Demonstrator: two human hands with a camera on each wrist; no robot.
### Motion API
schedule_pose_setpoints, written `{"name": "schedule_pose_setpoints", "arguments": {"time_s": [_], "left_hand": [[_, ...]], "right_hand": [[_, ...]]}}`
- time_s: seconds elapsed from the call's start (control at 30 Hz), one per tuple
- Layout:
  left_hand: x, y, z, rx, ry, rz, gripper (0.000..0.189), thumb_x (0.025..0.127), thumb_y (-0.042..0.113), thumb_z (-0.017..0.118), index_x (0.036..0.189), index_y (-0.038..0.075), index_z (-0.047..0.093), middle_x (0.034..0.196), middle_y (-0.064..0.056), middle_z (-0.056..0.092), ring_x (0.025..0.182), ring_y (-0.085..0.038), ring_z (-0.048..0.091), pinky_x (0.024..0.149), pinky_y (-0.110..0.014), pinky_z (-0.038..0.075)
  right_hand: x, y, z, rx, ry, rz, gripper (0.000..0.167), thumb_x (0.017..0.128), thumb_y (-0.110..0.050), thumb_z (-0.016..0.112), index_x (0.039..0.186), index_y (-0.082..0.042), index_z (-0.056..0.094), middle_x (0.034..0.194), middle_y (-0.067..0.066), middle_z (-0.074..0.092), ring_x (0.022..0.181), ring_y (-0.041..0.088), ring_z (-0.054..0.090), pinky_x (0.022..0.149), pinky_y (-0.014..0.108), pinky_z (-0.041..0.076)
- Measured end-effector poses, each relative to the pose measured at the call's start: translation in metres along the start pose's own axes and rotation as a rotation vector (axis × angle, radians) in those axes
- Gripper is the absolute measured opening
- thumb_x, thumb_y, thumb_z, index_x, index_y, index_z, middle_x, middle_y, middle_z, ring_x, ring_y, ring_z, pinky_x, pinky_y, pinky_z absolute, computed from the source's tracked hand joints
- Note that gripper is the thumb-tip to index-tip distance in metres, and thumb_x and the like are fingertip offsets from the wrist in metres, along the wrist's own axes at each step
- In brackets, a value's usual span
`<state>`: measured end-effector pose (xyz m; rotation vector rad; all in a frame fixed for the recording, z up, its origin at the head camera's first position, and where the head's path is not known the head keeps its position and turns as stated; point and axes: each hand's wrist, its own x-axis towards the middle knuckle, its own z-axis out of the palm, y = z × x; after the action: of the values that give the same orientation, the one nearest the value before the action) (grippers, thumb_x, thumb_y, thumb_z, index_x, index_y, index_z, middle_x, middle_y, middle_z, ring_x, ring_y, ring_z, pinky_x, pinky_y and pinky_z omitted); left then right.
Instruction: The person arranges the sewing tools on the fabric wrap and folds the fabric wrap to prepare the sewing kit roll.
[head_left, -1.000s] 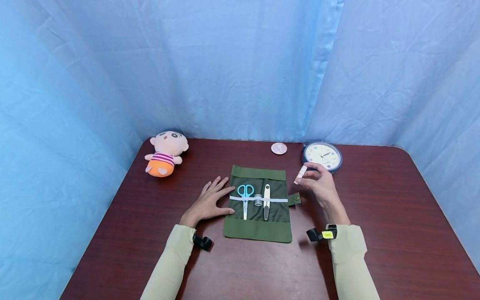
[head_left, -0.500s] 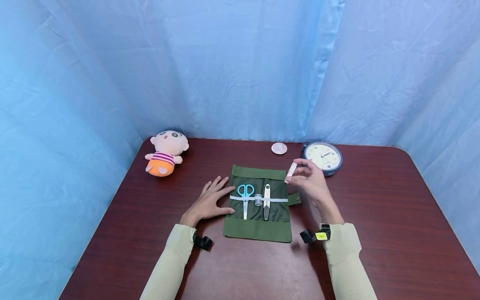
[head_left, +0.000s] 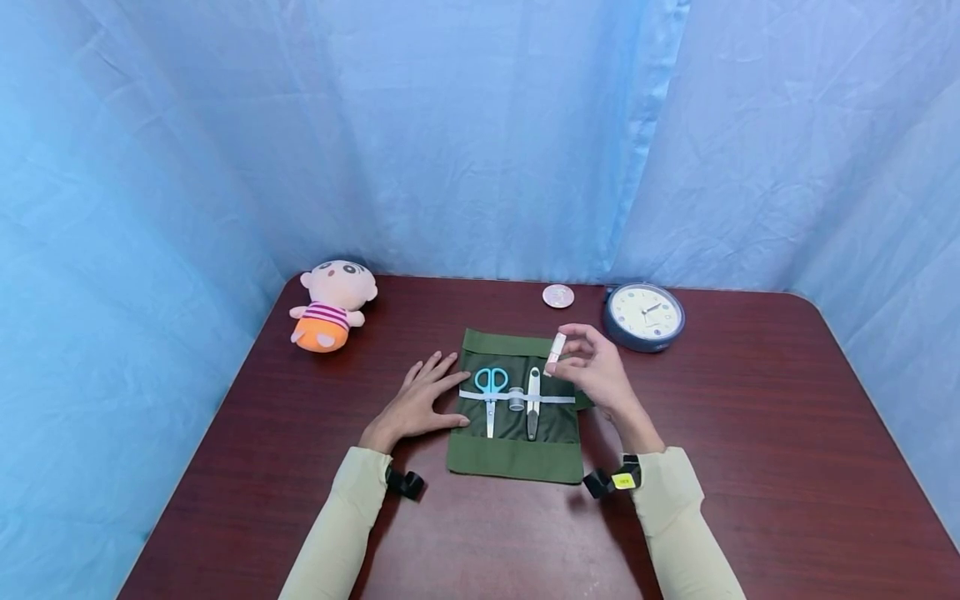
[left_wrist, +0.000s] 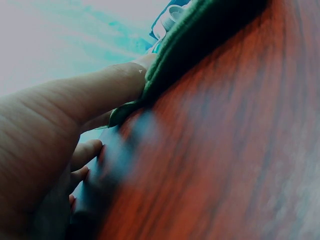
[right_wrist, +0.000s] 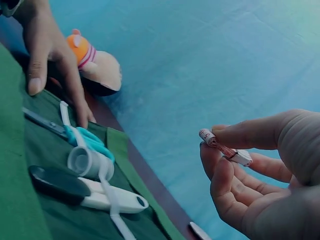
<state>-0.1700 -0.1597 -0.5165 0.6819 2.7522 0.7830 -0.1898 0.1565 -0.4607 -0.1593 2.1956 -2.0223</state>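
Note:
My right hand (head_left: 600,375) pinches a small rolled tape measure (right_wrist: 207,136), white with red print, between thumb and fingertips. It is over the upper right part of an unrolled green fabric pouch (head_left: 513,461). Under the pouch's white elastic band (head_left: 558,400) lie scissors (head_left: 491,383) with turquoise handles, a small grey spool (right_wrist: 82,162) and a slim white tool with a dark end (right_wrist: 117,197). My left hand (head_left: 416,406) lies flat with spread fingers, its thumb and fingertips on the pouch's left edge.
A plush doll (head_left: 330,308) in orange shorts lies at the back left of the dark red table (head_left: 787,417). Near the back edge are a round pale disc (head_left: 558,297) and a blue-rimmed clock (head_left: 645,315). Blue curtains (head_left: 480,142) surround the table.
My right hand has moved left with the tape measure, from beside the clock to over the pouch's right side, now covering part of the snap tab. The left hand has stayed still.

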Motion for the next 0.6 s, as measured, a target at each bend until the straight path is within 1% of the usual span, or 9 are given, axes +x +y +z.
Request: {"name": "schedule_pose_setpoints", "arguments": {"time_s": [0.03, 0.1, 0.37, 0.47, 0.6], "left_hand": [[0.000, 0.000, 0.000, -0.001, 0.001, 0.001, 0.075, 0.087, 0.046, 0.075, 0.151, 0.021, 0.047, 0.168, -0.009, 0.024, 0.159, -0.034, 0.010, 0.126, -0.060, 0.007], [0.000, -0.001, 0.000, -0.001, 0.001, 0.000, 0.075, 0.087, 0.046, 0.075, 0.151, 0.021, 0.047, 0.168, -0.009, 0.023, 0.159, -0.034, 0.010, 0.126, -0.060, 0.007], [0.000, 0.000, 0.000, 0.002, 0.002, -0.003, 0.075, 0.087, 0.047, 0.075, 0.151, 0.021, 0.048, 0.168, -0.009, 0.024, 0.159, -0.034, 0.010, 0.126, -0.059, 0.007], [0.000, 0.000, 0.000, -0.001, 0.001, -0.003, 0.075, 0.087, 0.046, 0.075, 0.151, 0.021, 0.048, 0.168, -0.009, 0.024, 0.159, -0.034, 0.010, 0.126, -0.059, 0.007], [0.000, 0.001, 0.000, -0.006, 0.000, -0.005, 0.075, 0.087, 0.046, 0.075, 0.151, 0.021, 0.047, 0.168, -0.009, 0.024, 0.159, -0.034, 0.010, 0.127, -0.059, 0.007]], "right_hand": [[0.000, 0.001, 0.001, -0.003, -0.001, 0.000, 0.060, 0.081, 0.012, 0.072, 0.135, 0.002, 0.048, 0.086, -0.009, 0.062, 0.073, 0.002, 0.069, 0.066, 0.021, 0.057], [0.000, 0.002, 0.004, -0.009, -0.003, -0.003, 0.060, 0.081, 0.013, 0.072, 0.135, 0.003, 0.047, 0.087, -0.007, 0.062, 0.073, 0.002, 0.069, 0.072, 0.022, 0.059], [0.000, 0.009, 0.007, -0.052, -0.009, 0.000, 0.061, 0.081, 0.009, 0.074, 0.136, 0.002, 0.048, 0.091, -0.004, 0.061, 0.074, 0.001, 0.069, 0.072, 0.022, 0.059], [0.001, 0.014, 0.004, -0.048, 0.011, 0.016, 0.063, 0.080, 0.010, 0.074, 0.136, 0.004, 0.048, 0.089, -0.004, 0.060, 0.071, 0.002, 0.068, 0.070, 0.022, 0.058], [0.002, 0.025, -0.002, -0.041, 0.044, 0.015, 0.065, 0.078, 0.012, 0.074, 0.136, 0.009, 0.047, 0.086, -0.004, 0.060, 0.068, 0.001, 0.066, 0.069, 0.020, 0.058]]}}
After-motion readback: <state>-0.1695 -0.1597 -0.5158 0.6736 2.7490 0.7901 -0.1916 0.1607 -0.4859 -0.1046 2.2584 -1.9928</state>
